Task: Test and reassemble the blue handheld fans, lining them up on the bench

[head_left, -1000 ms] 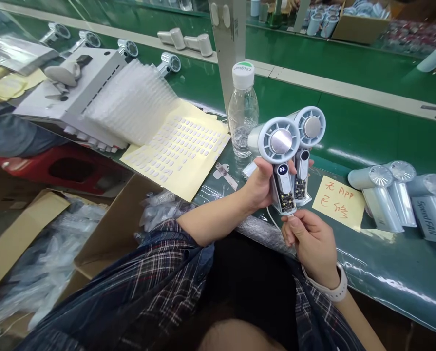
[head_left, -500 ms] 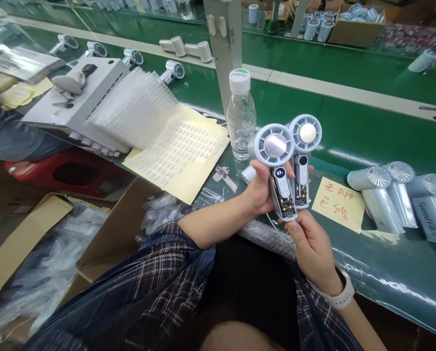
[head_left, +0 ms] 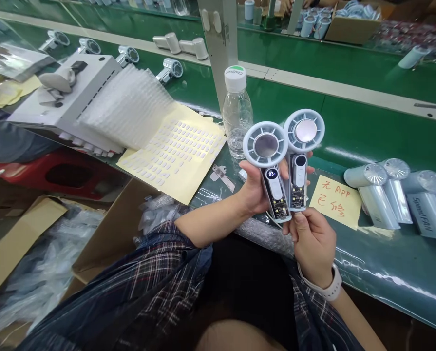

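- Centrally, left hand (head_left: pixel 256 187) closed around two handheld fans side by side, heads up, fingers wrapped behind both handles, thumb on the near side.
- Left fan (head_left: pixel 271 170): round grille at 12 o'clock, small display lit and reading 83, front cover absent, circuit board bare on the lower handle.
- Right fan (head_left: pixel 300 156): touching the first at 3 o'clock, display window dark, board likewise bare.
- Right hand (head_left: pixel 311 239) at 6 o'clock of the fans, loosely curled, thumb and forefinger tip at the bottom ends of the handles; whether anything is pinched there cannot be told; pale band on the wrist.
- Progress, as a judgement: one unit powered and showing a reading, the other unlit; both uncovered, so checking seemingly midway and closing-up not yet done.
- Yellow handwritten note (head_left: pixel 335 201) on the green bench (head_left: pixel 367 141), at 3 o'clock, just beside the fans.
- Group of closed fans (head_left: pixel 393 192) lying flat farther out at 3 o'clock.
- Clear water bottle (head_left: pixel 237 114) standing upright at 11 o'clock, just behind the fan heads.
- Yellow sheet of small stickers (head_left: pixel 177 151) at 9 o'clock, bubble-wrap stack (head_left: pixel 130 107) beyond it at 10 o'clock.
- Open cardboard box (head_left: pixel 31 253) of plastic bags at 8 o'clock, below bench level.
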`<state>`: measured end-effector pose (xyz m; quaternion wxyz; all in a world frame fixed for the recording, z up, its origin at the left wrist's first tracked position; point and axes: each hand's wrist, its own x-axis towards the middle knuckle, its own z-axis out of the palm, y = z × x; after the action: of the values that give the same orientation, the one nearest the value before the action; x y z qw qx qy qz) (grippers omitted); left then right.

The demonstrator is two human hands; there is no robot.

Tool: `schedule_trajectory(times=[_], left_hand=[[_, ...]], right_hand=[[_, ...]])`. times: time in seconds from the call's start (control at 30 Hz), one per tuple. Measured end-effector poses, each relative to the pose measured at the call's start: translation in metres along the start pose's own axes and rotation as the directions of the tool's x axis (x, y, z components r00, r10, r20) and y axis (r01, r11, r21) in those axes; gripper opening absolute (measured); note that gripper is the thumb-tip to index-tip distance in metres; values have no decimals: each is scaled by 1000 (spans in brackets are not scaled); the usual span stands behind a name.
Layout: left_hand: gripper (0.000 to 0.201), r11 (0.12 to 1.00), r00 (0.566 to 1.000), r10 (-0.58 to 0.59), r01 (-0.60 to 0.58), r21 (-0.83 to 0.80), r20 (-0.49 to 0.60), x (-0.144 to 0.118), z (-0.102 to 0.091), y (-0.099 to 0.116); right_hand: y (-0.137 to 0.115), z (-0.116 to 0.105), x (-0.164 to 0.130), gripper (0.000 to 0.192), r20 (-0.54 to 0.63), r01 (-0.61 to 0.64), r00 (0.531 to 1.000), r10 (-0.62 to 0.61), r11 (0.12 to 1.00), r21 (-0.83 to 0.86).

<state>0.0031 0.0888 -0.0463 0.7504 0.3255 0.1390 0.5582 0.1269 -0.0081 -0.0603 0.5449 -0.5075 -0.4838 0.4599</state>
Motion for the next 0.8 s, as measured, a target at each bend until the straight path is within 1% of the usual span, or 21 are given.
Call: schedule_trajectory(times=[0.07,0.13,0.2,0.27,0.33,0.4,0.5,0.63,0.7,0.8], left_hand=[[88,999,999,34,-33,35,-23,-1,0,-3],[90,998,997,61,-59,38,-40,-1,0,-6],[89,996,996,89,-89,4,-2,-1,-1,-8],[86,991,990,131,-131,-17,42,0,-3,-9],[84,985,984,172,-172,5,39,1,-6,-10],[87,984,986,169,-168,60,-2,1,-11,-13],[91,981,990,135,-128,144,-40,0,-17,-19],[85,973,989,147,-148,177,18,-3,-22,-25],[88,973,991,132,-136,186,36,-4,-22,-25],[91,972,989,142,-146,182,37,-3,-19,-24]], right_hand=[[2,5,-3,29,-39,-33,999,37,995,94],[2,8,-6,33,-50,-47,997,55,988,148],[0,9,-6,34,-30,-51,998,57,983,176],[-3,7,-5,34,15,-62,998,60,980,190],[-4,2,-3,33,57,-82,996,72,976,202],[-4,-1,-1,30,73,-98,994,83,970,224],[-1,1,-1,24,50,-109,994,99,953,281],[3,10,-3,26,3,-98,995,103,931,352],[4,13,-3,27,2,-92,995,99,924,371],[5,12,-3,25,16,-92,996,93,919,383]])
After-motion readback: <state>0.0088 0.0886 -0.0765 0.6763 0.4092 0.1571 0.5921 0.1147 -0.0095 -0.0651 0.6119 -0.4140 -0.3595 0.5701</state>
